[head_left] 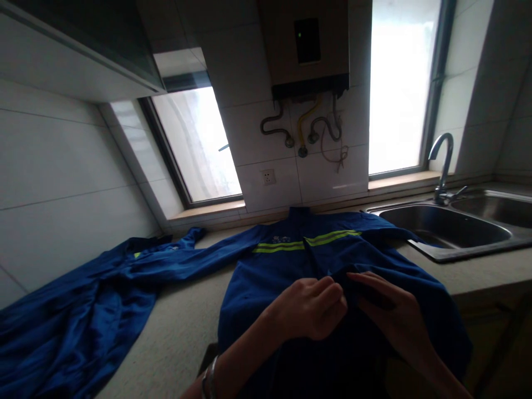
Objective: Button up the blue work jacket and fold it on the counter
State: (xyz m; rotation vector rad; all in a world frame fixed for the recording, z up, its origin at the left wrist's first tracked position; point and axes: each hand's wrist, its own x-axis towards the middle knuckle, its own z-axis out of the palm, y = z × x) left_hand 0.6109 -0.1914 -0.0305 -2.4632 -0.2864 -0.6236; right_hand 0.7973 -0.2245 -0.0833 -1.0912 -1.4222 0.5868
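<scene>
A blue work jacket (266, 282) with yellow-green stripes lies spread on the counter, its collar toward the wall and its lower part hanging over the front edge. My left hand (311, 307), with bangles at the wrist, is closed in a fist at the jacket's front opening, gripping the cloth there. Just right of it, my right hand (390, 310) has its thumb and fingers around a dark fold of the same jacket. Shadow hides the fingertips and the exact edge they hold.
More blue clothing (95, 305) lies heaped on the left of the counter (178, 318). At right is a steel double sink (449, 224) with a faucet (444, 166). A water heater (307, 44) with hoses hangs on the wall between two windows; a cabinet (83, 50) juts out upper left.
</scene>
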